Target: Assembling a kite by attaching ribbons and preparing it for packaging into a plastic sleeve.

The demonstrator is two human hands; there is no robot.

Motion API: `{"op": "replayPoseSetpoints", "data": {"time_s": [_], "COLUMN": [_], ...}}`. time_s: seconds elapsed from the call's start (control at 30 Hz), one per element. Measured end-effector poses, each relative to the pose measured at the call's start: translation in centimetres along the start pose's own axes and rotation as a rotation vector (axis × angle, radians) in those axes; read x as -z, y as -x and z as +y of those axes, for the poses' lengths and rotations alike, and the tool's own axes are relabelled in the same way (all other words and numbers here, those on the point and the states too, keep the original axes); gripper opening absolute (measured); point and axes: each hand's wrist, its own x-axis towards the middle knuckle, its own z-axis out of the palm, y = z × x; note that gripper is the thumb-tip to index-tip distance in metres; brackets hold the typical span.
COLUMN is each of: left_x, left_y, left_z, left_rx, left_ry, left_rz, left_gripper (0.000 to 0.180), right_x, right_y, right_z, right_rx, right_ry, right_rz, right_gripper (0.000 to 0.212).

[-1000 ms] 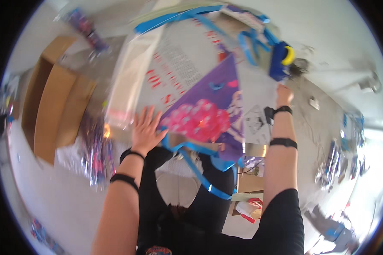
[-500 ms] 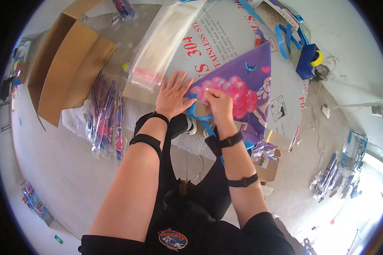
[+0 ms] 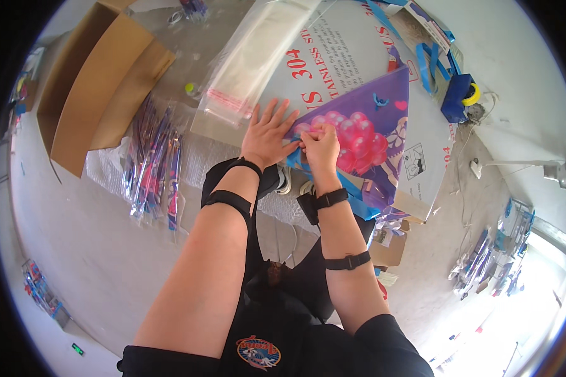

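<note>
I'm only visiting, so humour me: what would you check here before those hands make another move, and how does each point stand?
1. Purple sheet spread out on the grey work surface: ok.
2. Left hand down flat, by the sheet's left corner: ok.
3. Right hand gripping something: cannot tell; its fingers are drawn together near the sheet's edge, but what lies between them is unclear.
4. Blue strip unbroken along the sheet's lower edge: cannot tell; the right hand and wrist partly cover it.
5. Clear plastic bags apart from the sheet: ok.
6. Tape dispenser away from both hands: ok.
</note>
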Motion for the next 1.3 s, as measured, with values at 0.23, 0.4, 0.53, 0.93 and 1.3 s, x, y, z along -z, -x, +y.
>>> {"op": "replayPoseSetpoints", "data": {"time_s": [0.23,0.4,0.53,0.93,1.3], "left_x": [-0.2,-0.3,-0.2,-0.1,-0.1], "left_y": [0.0,-0.1,-0.1,0.0,0.4], "left_z": [0.0,0.0,0.1,0.1,-0.4], "left_rx": [-0.012,-0.015,-0.003,-0.001,-0.021], "left_ry": [0.007,0.005,-0.027,-0.078,-0.054], "left_rz": [0.012,0.019,-0.019,-0.045,0.014], "left_gripper": [0.069,0.069,0.069,0.070,0.070], "right_x": [-0.1,-0.4,-0.5,-1.2,0.0], "right_y": [0.0,0.0,-0.4,-2.3,-4.1], "right_z": [-0.2,0.0,0.7,-0.8,-3.7], "right_rx": [0.017,-0.002,0.001,0.002,-0.093], "right_ry": [0.019,0.022,0.121,0.392,0.688], "right_rz": [0.004,0.018,0.050,-0.017,-0.369], "right_gripper": [0.032,0.033,0.036,0.032,0.033]}}
